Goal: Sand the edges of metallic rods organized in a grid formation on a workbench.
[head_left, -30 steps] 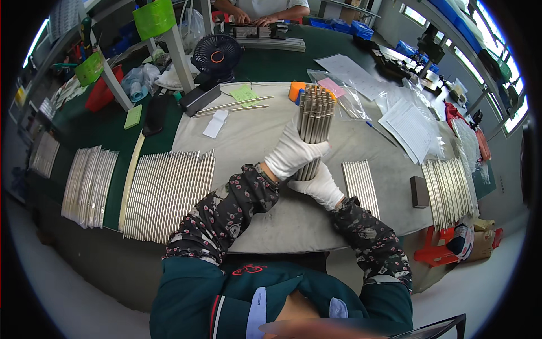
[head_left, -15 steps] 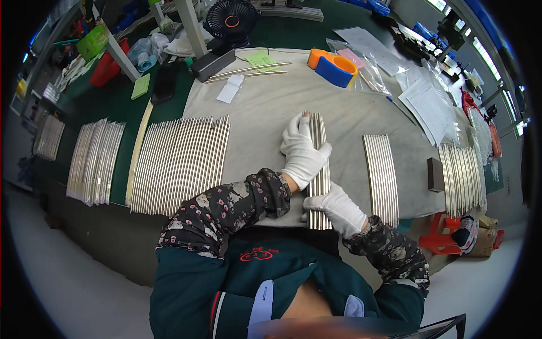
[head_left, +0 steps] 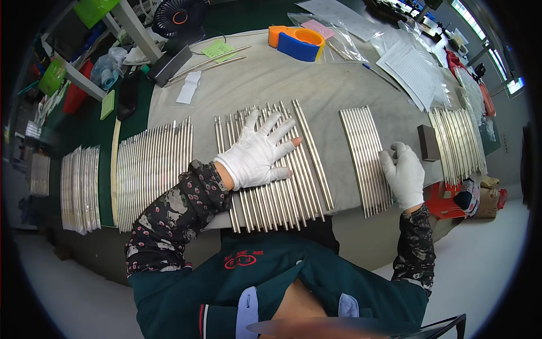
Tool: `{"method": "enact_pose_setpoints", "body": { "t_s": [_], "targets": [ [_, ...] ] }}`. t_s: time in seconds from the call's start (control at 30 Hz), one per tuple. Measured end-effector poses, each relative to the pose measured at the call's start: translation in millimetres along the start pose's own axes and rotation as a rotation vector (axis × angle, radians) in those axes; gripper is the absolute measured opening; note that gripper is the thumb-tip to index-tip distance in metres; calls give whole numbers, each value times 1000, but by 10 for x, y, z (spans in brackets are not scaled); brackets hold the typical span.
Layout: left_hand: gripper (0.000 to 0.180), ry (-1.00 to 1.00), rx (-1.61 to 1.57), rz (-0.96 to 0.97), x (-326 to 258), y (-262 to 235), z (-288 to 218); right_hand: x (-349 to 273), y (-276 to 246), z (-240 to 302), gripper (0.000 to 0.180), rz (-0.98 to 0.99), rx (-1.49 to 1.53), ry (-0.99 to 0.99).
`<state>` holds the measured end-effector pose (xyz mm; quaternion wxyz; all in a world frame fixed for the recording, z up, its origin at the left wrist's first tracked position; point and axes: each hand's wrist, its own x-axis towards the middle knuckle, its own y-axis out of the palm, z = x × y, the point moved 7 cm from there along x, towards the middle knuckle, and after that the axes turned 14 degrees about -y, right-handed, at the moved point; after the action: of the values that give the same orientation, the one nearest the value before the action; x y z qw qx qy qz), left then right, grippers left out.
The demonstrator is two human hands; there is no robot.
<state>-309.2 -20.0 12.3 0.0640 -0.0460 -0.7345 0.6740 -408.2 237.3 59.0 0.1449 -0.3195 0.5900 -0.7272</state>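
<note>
Both hands wear white gloves. My left hand (head_left: pixel 257 152) lies flat with fingers spread on a loose fan of thin metal rods (head_left: pixel 276 186) in front of me on the grey cloth. My right hand (head_left: pixel 404 174) rests on the near end of a second, neater row of metal rods (head_left: pixel 361 141) to the right, fingers curled loosely over them. It is not clear whether it grips any rod.
More rod rows lie at the left (head_left: pixel 152 164), far left (head_left: pixel 79 186) and far right (head_left: pixel 457 141). A dark block (head_left: pixel 429 142) sits between the right rows. An orange and blue tape dispenser (head_left: pixel 296 42), papers (head_left: pixel 412 62) and a small fan (head_left: pixel 180 17) stand at the back.
The bundle of rods, held upright in both hands a second ago, was laid down and is now spread flat. My right hand has moved off to the row on the right.
</note>
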Motion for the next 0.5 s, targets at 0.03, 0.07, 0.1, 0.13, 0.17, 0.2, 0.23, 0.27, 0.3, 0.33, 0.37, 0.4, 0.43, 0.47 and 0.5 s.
{"method": "enact_pose_setpoints", "body": {
  "t_s": [0.03,0.07,0.1,0.13,0.17,0.2,0.23,0.27,0.3,0.33,0.37,0.4,0.43,0.47,0.5],
  "targets": [
    [64,43,0,4,35,-1,-64,-45,75,-133,33,93,30,75],
    [65,85,1,8,70,-3,-140,-79,96,-166,33,92,34,76],
    [67,121,-14,-48,149,-29,-231,-118,165,-204,33,113,56,83],
    [67,126,-11,-50,249,-41,-321,-146,222,-238,33,134,78,89],
    [66,178,-51,-41,345,-69,-456,-144,260,-213,33,135,78,81],
    [66,228,-91,-27,429,-88,-595,-123,312,-143,33,142,23,43],
    [66,238,-94,-27,534,-124,-735,-117,359,-97,33,140,-8,45],
    [67,280,-81,-24,633,-163,-900,-110,383,-59,33,140,-41,49],
    [69,320,-68,-23,706,-164,-1015,-97,379,-14,33,141,-1,30],
    [73,405,-90,-15,738,-120,-1102,-107,380,30,30,147,14,27],
    [75,483,-97,13,778,-22,-1165,-152,368,107,26,126,43,9],
    [76,554,-103,41,808,47,-1210,-208,360,202,22,108,74,-15],
    [76,568,-111,41,874,32,-1215,-281,321,258,17,87,96,6],
    [79,650,-115,102,905,39,-1235,-346,279,267,18,60,107,-10],
    [83,726,-119,164,898,65,-1265,-430,221,272,18,35,142,10]
  ]
}}
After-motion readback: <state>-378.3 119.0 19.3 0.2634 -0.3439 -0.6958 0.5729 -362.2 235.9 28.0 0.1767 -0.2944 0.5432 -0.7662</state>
